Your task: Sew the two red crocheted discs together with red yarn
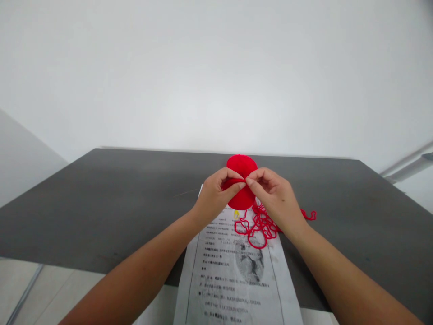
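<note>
and here we are with the red piece [241, 198], held between both hands, over the top end of the printed sheet [233, 293] and towards the far edge of the dark table [135, 194]. one rounded lobe points away to the wall [216, 81], the other back to the wearer, so its long axis runs near to far, almost straight up the view. across the waist goes a pinched fold, lying left to right, square to that axis!

the left hand [214, 192] has it gripped, thumb below and forefinger above the fold. the right hand [275, 193] meets it there, thumb and forefinger nipping the fold's right end; its other fingers curl in, partly hidden. fingertips almost touching now! just below, loops of red yarn [262, 223] sprawl over the sheet, beside a small yellow thing [236, 215], too small to make out.
</note>
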Demonstrator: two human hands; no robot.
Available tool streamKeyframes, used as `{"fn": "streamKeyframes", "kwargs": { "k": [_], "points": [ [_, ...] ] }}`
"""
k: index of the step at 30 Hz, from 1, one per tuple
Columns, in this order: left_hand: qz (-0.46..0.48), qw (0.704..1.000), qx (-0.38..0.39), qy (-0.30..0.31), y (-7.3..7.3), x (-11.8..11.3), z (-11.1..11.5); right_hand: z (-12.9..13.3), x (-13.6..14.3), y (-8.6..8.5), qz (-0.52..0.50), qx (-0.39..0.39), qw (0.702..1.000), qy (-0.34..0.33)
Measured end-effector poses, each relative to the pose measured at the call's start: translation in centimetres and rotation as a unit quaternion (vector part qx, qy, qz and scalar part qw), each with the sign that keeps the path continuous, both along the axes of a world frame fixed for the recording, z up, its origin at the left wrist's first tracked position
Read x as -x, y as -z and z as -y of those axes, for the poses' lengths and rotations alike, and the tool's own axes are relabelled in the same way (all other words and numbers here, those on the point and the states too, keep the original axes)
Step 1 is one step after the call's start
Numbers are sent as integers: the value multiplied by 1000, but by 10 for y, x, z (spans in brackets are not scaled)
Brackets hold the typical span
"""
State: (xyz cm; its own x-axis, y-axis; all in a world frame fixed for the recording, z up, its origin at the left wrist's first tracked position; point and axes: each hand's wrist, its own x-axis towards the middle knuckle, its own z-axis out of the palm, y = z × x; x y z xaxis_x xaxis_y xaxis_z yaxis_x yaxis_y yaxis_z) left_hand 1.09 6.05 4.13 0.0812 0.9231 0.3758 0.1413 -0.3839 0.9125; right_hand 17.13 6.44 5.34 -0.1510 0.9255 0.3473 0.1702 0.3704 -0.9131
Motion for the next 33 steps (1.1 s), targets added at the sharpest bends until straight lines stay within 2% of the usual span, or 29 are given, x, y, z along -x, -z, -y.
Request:
{"fn": "streamKeyframes", "kwargs": {
  "k": [4, 8, 14, 24, 33],
  "points": [
    [57, 998, 30, 28, -1, 1, -1, 0, 1, -1, -18, 10, 1000, 5],
    [89, 995, 42, 26, -3, 1, -1, 1, 2, -2, -44, 20, 999, 1],
    [78, 996, 43, 27, -3, 1, 0, 2, 1, -4, -51, 37, 998, -19],
    [20, 1000, -13, 1, -1, 2, 1, 1, 1, -3, -45, 22, 998, -22],
    [-6, 1000, -29, -10, 0, 1, 1, 0, -1, -1, -31, 18, 999, -23]
  ]
}}
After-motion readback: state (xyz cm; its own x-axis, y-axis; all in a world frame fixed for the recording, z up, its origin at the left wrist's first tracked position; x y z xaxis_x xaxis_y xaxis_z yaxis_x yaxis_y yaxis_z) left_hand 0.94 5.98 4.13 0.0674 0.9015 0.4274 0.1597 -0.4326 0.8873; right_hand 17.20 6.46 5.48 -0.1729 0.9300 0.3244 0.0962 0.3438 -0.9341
